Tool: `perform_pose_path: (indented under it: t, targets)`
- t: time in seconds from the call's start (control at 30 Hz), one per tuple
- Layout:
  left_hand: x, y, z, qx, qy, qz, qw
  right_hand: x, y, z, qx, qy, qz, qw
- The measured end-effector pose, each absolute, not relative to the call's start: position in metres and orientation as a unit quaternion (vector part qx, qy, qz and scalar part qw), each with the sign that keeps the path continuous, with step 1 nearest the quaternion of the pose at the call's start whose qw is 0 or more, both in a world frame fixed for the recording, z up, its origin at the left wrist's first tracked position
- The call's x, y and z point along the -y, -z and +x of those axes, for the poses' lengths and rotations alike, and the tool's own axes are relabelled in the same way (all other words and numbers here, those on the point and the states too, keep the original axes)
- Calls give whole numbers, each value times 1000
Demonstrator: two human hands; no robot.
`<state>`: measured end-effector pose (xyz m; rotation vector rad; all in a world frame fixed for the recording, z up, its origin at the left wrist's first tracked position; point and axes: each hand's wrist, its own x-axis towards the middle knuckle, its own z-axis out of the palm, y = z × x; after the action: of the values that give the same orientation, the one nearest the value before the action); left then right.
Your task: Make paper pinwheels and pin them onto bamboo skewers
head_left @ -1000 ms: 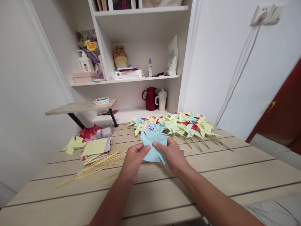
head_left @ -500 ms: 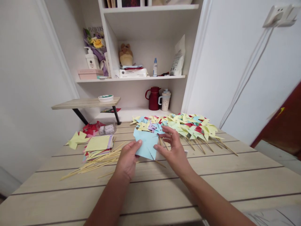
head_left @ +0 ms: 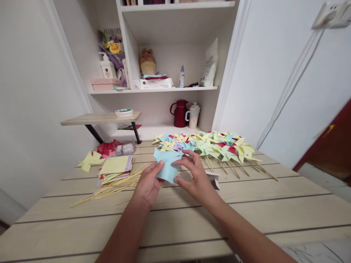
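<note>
A square sheet of light-blue paper (head_left: 166, 166) is held above the table, with cuts at its corners. My left hand (head_left: 149, 182) pinches its left side, thumb on top. At its right side is my right hand (head_left: 196, 179), with curled fingertips on the upper right part and the thumb at the lower right corner, so the edge there bends. Behind my hands lie several finished paper pinwheels (head_left: 205, 148) in yellow, blue, green and red on sticks. Left of my left hand are loose thin wooden sticks (head_left: 109, 190) beside a stack of coloured paper (head_left: 115, 165).
A small open box (head_left: 214, 179) sits behind my right wrist, with tiny bits near it. At left are a yellow cut paper (head_left: 90, 160), red paper pieces (head_left: 106, 148) and a clear container (head_left: 124, 149). A raised wooden stand (head_left: 101, 118) and shelves (head_left: 153, 90) rise behind.
My right fingers have closed in on the paper's right edge, which now bends inward. The paper has tilted and shifted slightly left. The small box behind my right hand shows more.
</note>
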<state>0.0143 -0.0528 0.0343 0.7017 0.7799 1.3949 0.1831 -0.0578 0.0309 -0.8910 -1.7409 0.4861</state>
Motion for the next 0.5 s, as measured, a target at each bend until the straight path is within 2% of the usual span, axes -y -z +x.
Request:
perform_pose_path:
  t: [0.1,0.3,0.5]
  targets:
    - [52,-34,14,-345,-625,291,637,56,-31,183,707,-251,-397,529]
    - [52,-33,14,-342,-627,313,625,60,-37,181,626,-499,-332,499]
    - [54,-34,17,-368,-631,335,595,62,-38,181,550,-539,-331,546]
